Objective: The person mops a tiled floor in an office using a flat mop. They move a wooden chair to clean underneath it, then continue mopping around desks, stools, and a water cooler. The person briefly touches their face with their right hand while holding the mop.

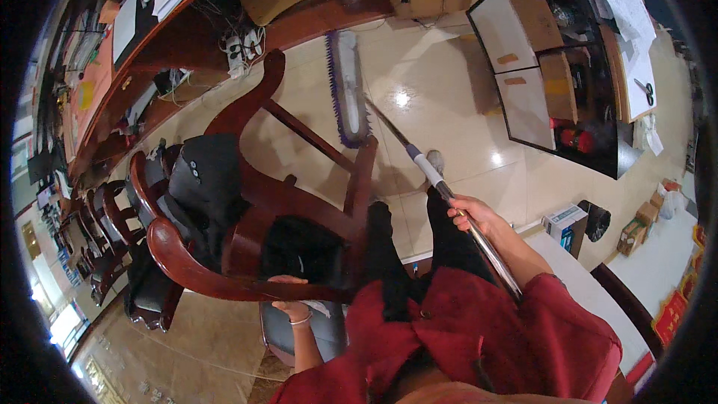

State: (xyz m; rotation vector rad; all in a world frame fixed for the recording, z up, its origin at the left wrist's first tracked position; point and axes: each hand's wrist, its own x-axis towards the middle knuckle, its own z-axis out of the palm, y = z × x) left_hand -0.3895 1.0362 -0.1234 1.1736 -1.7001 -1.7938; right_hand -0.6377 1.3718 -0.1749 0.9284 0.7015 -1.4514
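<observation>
My right hand (472,216) is wrapped around the metal handle (443,189) of a flat dust mop. The mop head (349,87), grey-white with a purple fringe, lies on the glossy tile floor (418,118) ahead of my feet. My left hand (289,298) grips the curved arm of a dark red wooden armchair (230,286), its thumb and fingers on either side of the rail. Black padding (205,171) covers the chair's back, and a black seat cushion (303,249) shows below the arm. One chair leg (362,171) stands close to the near end of the mop head.
A wooden desk (132,67) with papers runs along the left, a power strip (241,53) with cables beneath it. At right stands a cabinet (524,95) with white doors and scissors (649,92) on top. More chairs (106,219) line the left; cardboard boxes (437,3) sit at the back.
</observation>
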